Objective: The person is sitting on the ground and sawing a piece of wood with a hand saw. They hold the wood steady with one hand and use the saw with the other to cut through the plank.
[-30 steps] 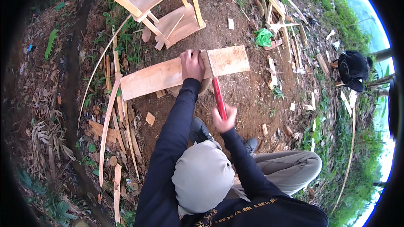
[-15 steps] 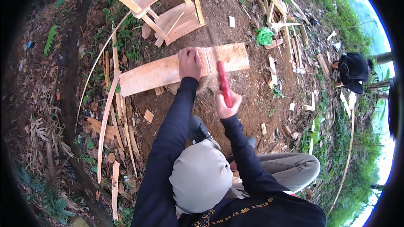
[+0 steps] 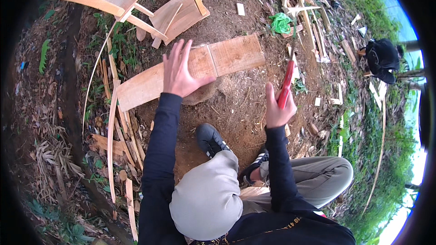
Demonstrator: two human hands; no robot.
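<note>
A long wooden plank (image 3: 238, 56) lies aslant in front of me, propped on a low stump (image 3: 200, 94). A thin straight cut line crosses it right of the middle. My left hand (image 3: 180, 73) is over the plank left of that line, fingers spread and thumb stretched out; whether the palm touches the wood I cannot tell. To the right of the plank, my right hand (image 3: 278, 110) grips the red handle of a handsaw (image 3: 287, 81). Its narrow blade points away from me, seen nearly edge-on and apart from the plank.
A wooden chair-like frame (image 3: 179, 18) stands at the far left. Long strips (image 3: 112, 140) lie at the left, and more scrap wood (image 3: 313, 27) is piled at the far right beside a green plastic bag (image 3: 280, 23). A person in black (image 3: 382, 61) crouches at the right.
The handsaw has come away from the plank and moved right with my right hand. My left hand has shifted left and its fingers have spread. The view has shifted a little.
</note>
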